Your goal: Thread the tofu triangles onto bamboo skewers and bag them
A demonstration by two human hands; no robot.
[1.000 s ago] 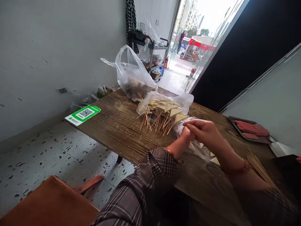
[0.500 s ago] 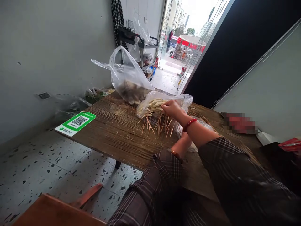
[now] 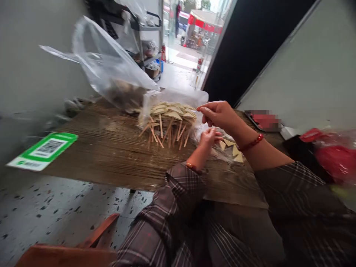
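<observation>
My right hand [image 3: 217, 113] is raised just right of the skewer pile, its fingers loosely bent and partly apart, with nothing visible in them. Below it, my left hand [image 3: 207, 139] hovers by a clear plastic bag, fingers slightly spread and blurred; I see nothing held. Flat, pale, pointed slices on wooden skewers [image 3: 174, 113] lie heaped in an open plastic bag [image 3: 191, 97], their sticks [image 3: 169, 133] pointing toward me. Loose pale triangular slices [image 3: 235, 150] lie on clear plastic beside my right wrist. What the slices are made of is unclear.
A tall clear bag [image 3: 111, 70] with dark contents stands at the back left of the wooden table [image 3: 116, 163]. A green payment card [image 3: 44, 150] lies at the left corner. A dark tray [image 3: 263, 120] with something red sits at right. An orange-brown stool [image 3: 66, 256] stands lower left.
My right hand has drawn back to the right from the skewer pile. My left hand, hidden before, now shows. The view has shifted closer, revealing the triangular slices.
</observation>
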